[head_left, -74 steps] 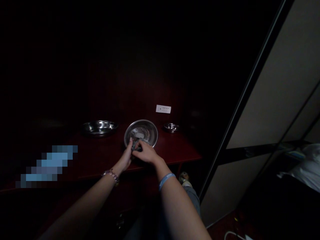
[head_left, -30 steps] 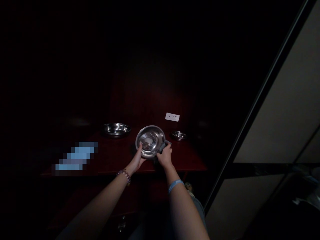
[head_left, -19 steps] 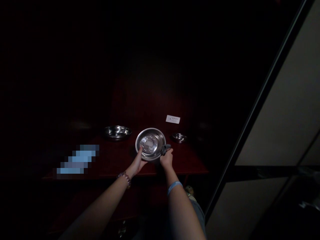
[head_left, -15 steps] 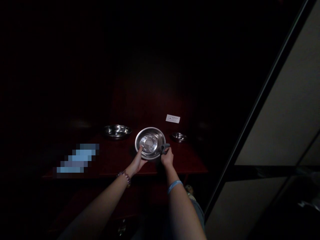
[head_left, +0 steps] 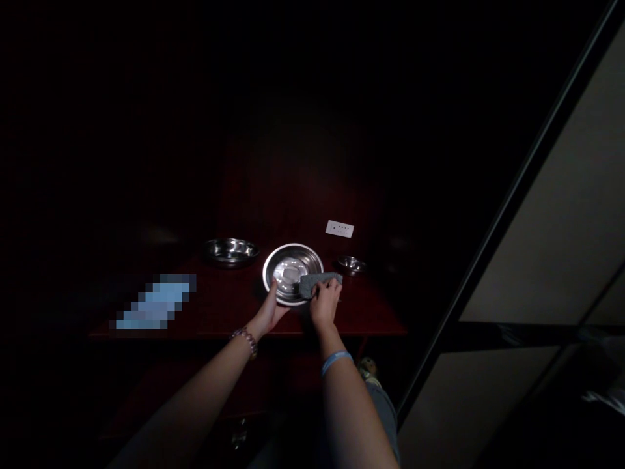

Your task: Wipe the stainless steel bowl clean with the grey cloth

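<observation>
the left hand (head_left: pixel 268 314) holds the steel bowl (head_left: pixel 288 277) at its near left side, its grip closed over the rim, with the thumb lying inside and the other fingers on the outside, mostly hidden. the bowl is tilted so its inside faces the person; it is over the middle of the dark red counter (head_left: pixel 224 309), and i cannot tell whether its underside touches the top.

the right hand (head_left: pixel 326 305) pinches a grey cloth (head_left: pixel 317 284) between thumb and fingers, and the cloth lies across the bowl's right rim, its left end over the inside.

a beaded bracelet (head_left: pixel 248 339) circles the left wrist and a light blue band (head_left: pixel 336 360) the right. to the left of the bowl, farther back on the counter, is a wide steel dish (head_left: pixel 232 253); to the right, near the cloth, is a small steel bowl (head_left: pixel 351 264). a white socket plate (head_left: pixel 340 228) sits on the dark back wall above it. a pale blue patch (head_left: pixel 157 303) at the counter's left is too blocky to make out. below, beside the right forearm, show a shoe (head_left: pixel 368 367) and a greyish trouser leg (head_left: pixel 383 410).
</observation>
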Motion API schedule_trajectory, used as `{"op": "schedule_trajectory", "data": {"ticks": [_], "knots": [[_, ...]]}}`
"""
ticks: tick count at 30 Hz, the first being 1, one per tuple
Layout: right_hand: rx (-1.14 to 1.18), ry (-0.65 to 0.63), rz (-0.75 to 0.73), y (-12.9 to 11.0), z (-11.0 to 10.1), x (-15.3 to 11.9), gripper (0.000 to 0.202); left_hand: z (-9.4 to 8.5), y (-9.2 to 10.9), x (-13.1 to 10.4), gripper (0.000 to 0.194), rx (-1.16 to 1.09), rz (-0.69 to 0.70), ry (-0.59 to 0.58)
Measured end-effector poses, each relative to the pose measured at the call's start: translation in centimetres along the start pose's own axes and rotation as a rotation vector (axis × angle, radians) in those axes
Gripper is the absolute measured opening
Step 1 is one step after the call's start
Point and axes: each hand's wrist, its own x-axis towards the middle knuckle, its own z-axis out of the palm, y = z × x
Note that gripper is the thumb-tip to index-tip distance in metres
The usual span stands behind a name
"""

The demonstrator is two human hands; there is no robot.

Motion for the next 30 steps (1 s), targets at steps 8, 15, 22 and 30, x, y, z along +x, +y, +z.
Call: {"op": "schedule_trajectory", "data": {"ticks": [8, 15, 22, 30], "knots": [[-0.044, -0.073, 0.138, 0.0, -0.4, 0.9, 0.043, -0.4, -0.3, 0.4, 0.056, 0.006, 0.02, -0.003], [0.318, 0.145, 0.204, 0.7, 1.2, 0.8, 0.021, -0.6, -0.5, 0.6, 0.063, 0.022, 0.01, -0.031], [0.312, 0.084, 0.447, 0.4, 1.3, 1.2, 0.045, 0.0, -0.2, -0.1, 0.066, 0.069, -0.012, -0.039], [0.282, -0.109, 0.408, 1.7, 2.1, 1.4, 0.029, 0.2, -0.3, -0.5, 0.062, 0.11, -0.006, -0.048]]}}
